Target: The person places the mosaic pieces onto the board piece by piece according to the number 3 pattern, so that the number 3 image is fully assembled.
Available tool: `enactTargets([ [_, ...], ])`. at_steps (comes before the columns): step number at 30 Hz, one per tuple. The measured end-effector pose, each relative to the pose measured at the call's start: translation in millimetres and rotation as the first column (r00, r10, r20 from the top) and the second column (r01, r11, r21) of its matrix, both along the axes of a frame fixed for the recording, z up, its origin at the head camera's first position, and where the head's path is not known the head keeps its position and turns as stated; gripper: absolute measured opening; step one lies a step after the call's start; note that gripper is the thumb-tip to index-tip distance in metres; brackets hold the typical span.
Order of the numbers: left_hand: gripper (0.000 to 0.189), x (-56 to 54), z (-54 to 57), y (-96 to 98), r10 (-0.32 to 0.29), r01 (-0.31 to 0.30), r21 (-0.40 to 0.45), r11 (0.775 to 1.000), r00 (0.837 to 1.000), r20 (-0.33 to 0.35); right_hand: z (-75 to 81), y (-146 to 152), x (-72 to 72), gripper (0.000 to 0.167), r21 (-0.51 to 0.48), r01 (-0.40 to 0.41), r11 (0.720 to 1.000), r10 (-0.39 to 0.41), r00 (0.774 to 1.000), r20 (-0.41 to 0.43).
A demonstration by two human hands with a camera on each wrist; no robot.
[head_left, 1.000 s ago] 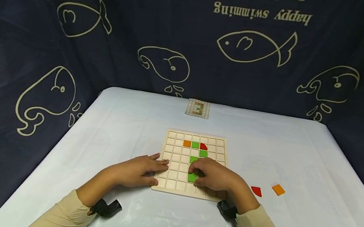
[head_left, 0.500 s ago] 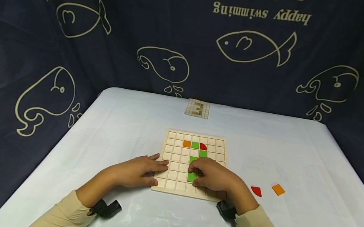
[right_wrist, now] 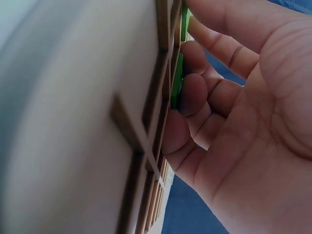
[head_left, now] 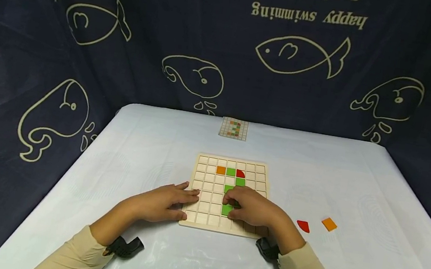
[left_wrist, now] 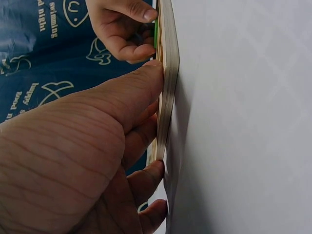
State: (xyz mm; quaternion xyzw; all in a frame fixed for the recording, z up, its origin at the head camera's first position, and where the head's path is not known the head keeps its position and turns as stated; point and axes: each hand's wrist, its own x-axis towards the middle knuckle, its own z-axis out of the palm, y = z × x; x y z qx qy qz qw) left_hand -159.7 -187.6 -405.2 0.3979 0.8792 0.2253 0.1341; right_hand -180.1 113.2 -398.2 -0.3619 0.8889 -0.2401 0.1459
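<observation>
My left hand point(head_left: 162, 201) lies with spread fingers on the left edge of a wooden grid board point(head_left: 204, 206). In the left wrist view its thumb point(left_wrist: 146, 80) reaches the board's side. Over the board's lower middle, my right hand point(head_left: 256, 207) has bent fingers, with thumb and forefinger at opposite sides of a green square tile point(head_left: 226, 210). Other fingertips touch a second green tile point(right_wrist: 178, 80) in the right wrist view. Higher on the board sit an orange square point(head_left: 221, 170), a green square point(head_left: 231, 172) and a red quarter-round tile point(head_left: 240, 174). My right hand hides some cells.
On the white-covered table right of the board lie a loose red quarter-round piece point(head_left: 303, 226) and a loose orange square point(head_left: 329, 224). A pattern card point(head_left: 234, 128) rests at the far edge. Behind hangs a dark blue curtain point(head_left: 228, 40) printed with fish and whales.
</observation>
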Motion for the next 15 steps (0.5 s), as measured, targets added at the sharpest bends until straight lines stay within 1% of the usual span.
enactTargets([
  [4,0.055,0.3,0.5,-0.2,0.000,0.000,0.001,1.000,1.000,-0.002,0.0,1,-1.4,0.018,-0.015,0.001,1.000,-0.001,1.000,0.013],
  [9,0.055,1.0,1.6,-0.8,-0.004,0.004,0.009,1.000,1.000,-0.002,3.5,6,-2.9,0.017,-0.087,0.016,0.996,-0.009,0.996,0.087],
  [13,0.055,0.9,1.4,-0.5,-0.006,0.006,0.012,1.000,1.000,-0.001,8.0,17,-4.0,0.015,-0.137,0.028,0.990,-0.011,0.992,0.123],
  [15,0.055,0.5,0.6,0.0,-0.008,0.008,0.005,1.000,1.000,-0.004,10.4,25,-4.7,0.015,-0.148,0.038,0.988,-0.021,0.993,0.119],
])
